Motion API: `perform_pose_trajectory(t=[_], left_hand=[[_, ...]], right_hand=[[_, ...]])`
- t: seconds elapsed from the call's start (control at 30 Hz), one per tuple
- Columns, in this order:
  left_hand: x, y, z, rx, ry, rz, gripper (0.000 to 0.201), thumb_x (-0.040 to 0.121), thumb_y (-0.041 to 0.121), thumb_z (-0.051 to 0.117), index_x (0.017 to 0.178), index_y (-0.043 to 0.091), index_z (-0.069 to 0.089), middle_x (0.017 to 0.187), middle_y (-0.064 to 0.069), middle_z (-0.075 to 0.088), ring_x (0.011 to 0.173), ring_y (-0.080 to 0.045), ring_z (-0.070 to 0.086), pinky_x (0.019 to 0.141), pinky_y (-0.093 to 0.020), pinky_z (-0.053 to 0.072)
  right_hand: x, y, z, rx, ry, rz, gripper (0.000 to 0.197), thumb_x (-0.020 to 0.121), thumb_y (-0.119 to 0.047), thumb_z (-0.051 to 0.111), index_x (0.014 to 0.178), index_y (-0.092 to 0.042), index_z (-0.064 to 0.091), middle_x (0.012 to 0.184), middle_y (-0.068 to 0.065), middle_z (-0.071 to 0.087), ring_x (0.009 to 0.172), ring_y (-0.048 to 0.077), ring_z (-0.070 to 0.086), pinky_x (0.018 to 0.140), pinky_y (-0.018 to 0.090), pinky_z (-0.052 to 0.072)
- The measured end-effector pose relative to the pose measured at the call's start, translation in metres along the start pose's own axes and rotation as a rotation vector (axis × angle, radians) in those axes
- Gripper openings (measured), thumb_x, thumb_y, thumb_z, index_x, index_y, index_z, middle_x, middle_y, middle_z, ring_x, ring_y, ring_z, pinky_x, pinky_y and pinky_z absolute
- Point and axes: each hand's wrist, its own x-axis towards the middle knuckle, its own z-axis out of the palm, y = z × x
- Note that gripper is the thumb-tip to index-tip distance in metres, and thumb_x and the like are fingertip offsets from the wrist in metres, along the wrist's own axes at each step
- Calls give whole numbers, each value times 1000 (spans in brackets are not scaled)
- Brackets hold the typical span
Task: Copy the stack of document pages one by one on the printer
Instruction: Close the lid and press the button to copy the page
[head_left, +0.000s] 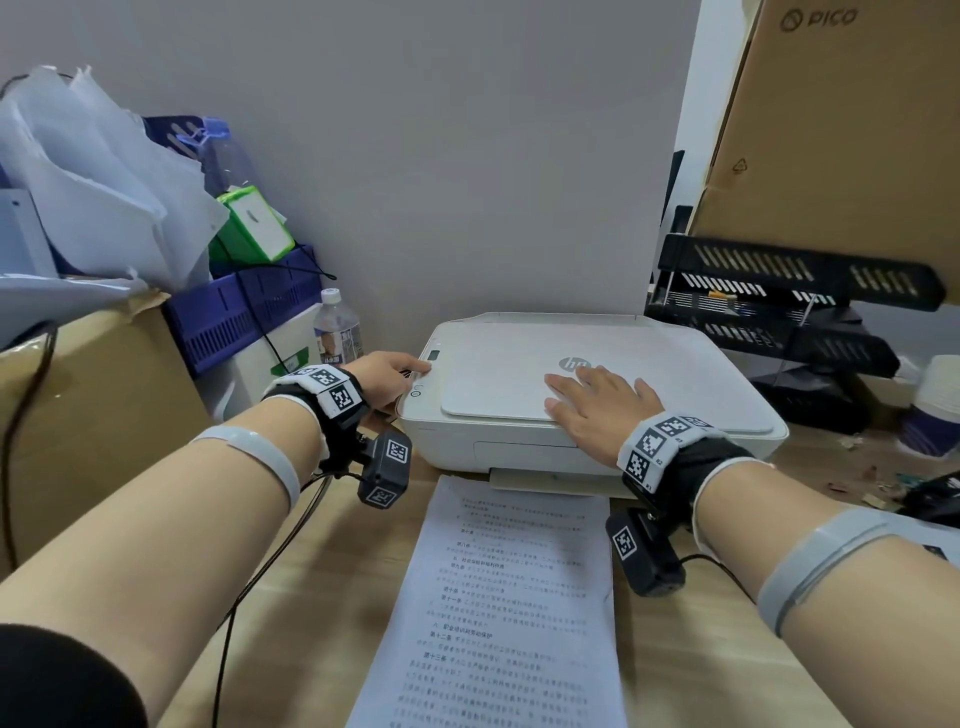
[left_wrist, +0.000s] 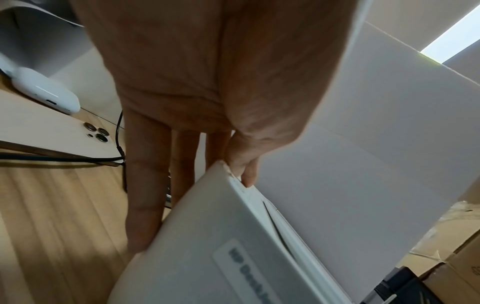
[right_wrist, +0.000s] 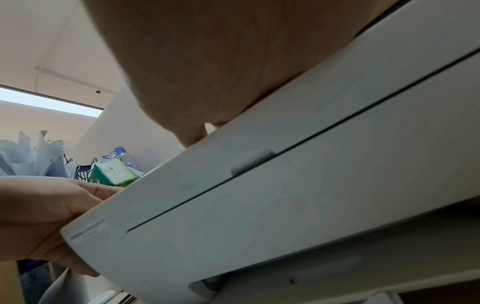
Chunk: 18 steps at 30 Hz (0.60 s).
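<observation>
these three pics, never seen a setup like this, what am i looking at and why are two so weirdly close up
A person wears three cameras: one on the head, one on each wrist. The wide picture is the head view. It shows a white printer on a wooden desk, with printed document pages lying in front of it. The left hand touches the printer's left edge by the control panel; the right hand rests flat on the closed lid. Neither holds anything. The close-ups come from the wrist cameras, looking along each hand, so skin and printer fill them. The black blocks on the wrists are those cameras.

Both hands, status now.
Left hand: open, forefinger on the printer control panel, fingers along its left side.
Right hand: open, flat on the closed scanner lid, holding nothing.
</observation>
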Motion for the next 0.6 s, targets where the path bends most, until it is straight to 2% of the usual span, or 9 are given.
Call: perform_pose_trajectory(t=[0.17,0.33,0.5,0.6], left_hand=[[1,3,2,28,13,0,45,95,-2,49,123,30,63,115,-13,64,93,-42,69,70,-61,58],[-1,4,4,57,37,7,41,98,3,44,122,31,63,116,-11,63,91,-42,70,65,-59,59],[-1,-3,4,34,47,47,31,99,11,47,102,36,64,120,-11,61,96,-43,68,71,-59,59],[-8,-3,5,-38,34,27,24,100,14,50,112,31,63,121,-7,58,98,-40,67,69,-58,59]], right_hand=[[0,-1,0,9,-5,5,55,99,-59,15,151,-44,18,164,-4,13,151,19,9,120,54,4],[-2,-1,-2,9,-3,11,55,99,-58,15,152,-44,18,164,-5,13,151,18,9,120,53,4],[-2,-2,-2,13,-8,18,54,99,-58,16,151,-45,18,164,-5,13,151,18,8,120,53,4],[-1,-2,-2,12,-8,23,54,99,-59,16,151,-45,18,164,-5,13,151,18,8,120,53,4]])
